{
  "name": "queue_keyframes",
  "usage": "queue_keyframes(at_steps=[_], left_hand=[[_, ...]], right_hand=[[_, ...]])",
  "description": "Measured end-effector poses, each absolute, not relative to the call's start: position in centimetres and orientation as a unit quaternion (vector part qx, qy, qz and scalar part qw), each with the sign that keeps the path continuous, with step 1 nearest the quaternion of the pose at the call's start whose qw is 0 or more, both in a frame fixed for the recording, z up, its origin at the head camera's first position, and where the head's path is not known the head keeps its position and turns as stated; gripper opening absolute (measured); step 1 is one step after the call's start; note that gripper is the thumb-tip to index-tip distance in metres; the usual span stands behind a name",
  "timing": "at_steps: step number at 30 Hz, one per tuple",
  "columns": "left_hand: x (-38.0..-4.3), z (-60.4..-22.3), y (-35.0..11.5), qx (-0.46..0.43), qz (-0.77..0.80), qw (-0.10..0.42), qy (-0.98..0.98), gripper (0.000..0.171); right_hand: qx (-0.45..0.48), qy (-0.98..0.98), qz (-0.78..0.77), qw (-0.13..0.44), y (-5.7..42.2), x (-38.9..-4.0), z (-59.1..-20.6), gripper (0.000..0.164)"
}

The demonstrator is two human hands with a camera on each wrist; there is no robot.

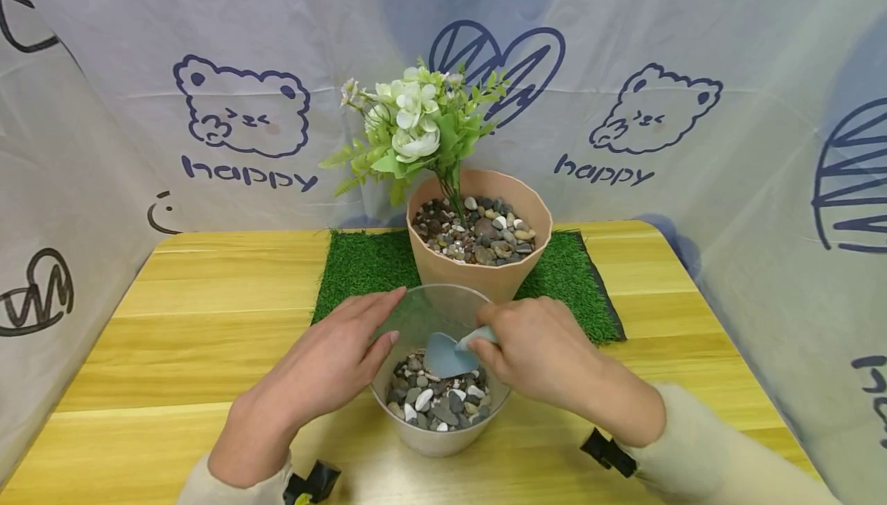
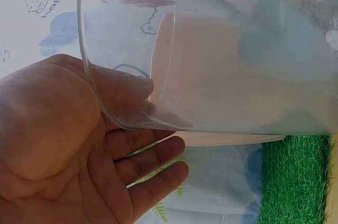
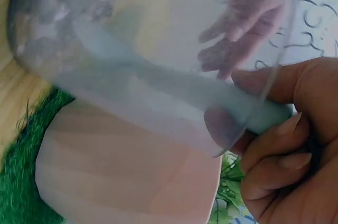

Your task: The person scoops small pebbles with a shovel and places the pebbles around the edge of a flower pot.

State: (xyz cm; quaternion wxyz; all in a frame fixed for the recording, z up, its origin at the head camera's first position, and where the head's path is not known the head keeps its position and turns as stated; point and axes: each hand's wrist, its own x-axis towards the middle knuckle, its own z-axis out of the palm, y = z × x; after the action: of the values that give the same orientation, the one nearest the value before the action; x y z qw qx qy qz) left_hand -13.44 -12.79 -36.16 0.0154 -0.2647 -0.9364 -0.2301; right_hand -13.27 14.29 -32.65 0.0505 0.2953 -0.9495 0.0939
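A clear plastic bucket (image 1: 443,443) of mixed pebbles (image 1: 443,405) stands at the front middle of the table. My right hand (image 1: 537,343) grips the handle of a small light-blue trowel (image 1: 446,356) at the bucket's right rim. The trowel's blade is down inside, against the stones at the back. At the left rim is my left hand (image 1: 333,359), its fingers extended and its thumb tip overlapping the opening. In the left wrist view, the thumb side of that hand (image 2: 53,129) shows through the clear wall. The right wrist view shows fingers (image 3: 269,176) curled round the handle.
Behind the bucket stands a peach flowerpot (image 1: 478,278) with pebbles and white-and-green flowers (image 1: 416,120). The pot is on a green turf mat (image 1: 367,262) on the yellow wooden table (image 1: 208,320). A printed cloth (image 1: 346,28) hangs around the back and sides.
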Motion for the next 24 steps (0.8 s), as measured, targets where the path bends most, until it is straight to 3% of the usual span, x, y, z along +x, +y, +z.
queue_keyframes(at_steps=[5, 24], left_hand=[[-13.45, -36.14, -12.7, -0.264, -0.231, 0.013, -0.936, 0.059], [-13.39, -36.04, -12.77, -0.261, -0.23, 0.01, -0.937, 0.059]], right_hand=[[0.269, -0.954, 0.131, 0.006, 14.1, -13.04, -32.53, 0.019], [0.232, -0.937, 0.237, -0.108, 14.13, -13.19, -31.95, 0.016]])
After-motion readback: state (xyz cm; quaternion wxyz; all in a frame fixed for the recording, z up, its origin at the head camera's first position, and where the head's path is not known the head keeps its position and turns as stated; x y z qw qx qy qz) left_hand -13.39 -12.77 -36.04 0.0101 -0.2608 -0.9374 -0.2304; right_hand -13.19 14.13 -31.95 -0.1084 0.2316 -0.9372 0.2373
